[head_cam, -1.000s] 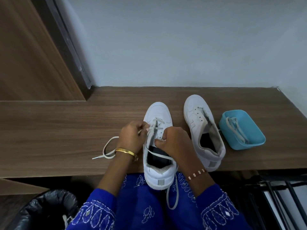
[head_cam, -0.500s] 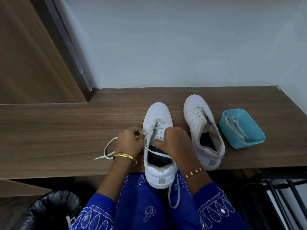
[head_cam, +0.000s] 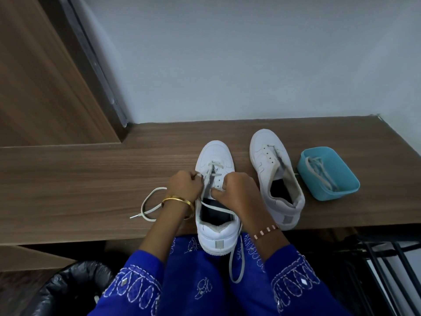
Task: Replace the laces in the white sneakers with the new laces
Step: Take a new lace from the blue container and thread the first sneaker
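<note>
Two white sneakers stand on the wooden shelf (head_cam: 68,179). The left sneaker (head_cam: 215,156) overhangs the front edge, partly threaded with a white lace (head_cam: 148,202) whose one end loops on the shelf to the left; the other end hangs off the heel. My left hand (head_cam: 184,185) pinches the lace at the sneaker's left eyelets. My right hand (head_cam: 237,192) grips the right eyelet flap with curled fingers. The right sneaker (head_cam: 273,169) stands unlaced beside it. A second lace (head_cam: 319,172) lies in a blue tub (head_cam: 330,192).
A grey wall rises behind the shelf. A wooden door panel (head_cam: 34,87) stands at the left. A bin with a black liner (head_cam: 63,290) sits below left, and a black metal rack (head_cam: 387,270) is below right.
My left hand has slid a little left and back along the eyelets, drawing the lace. The loose loop on the shelf has shifted slightly. My right hand stays on the flap.
</note>
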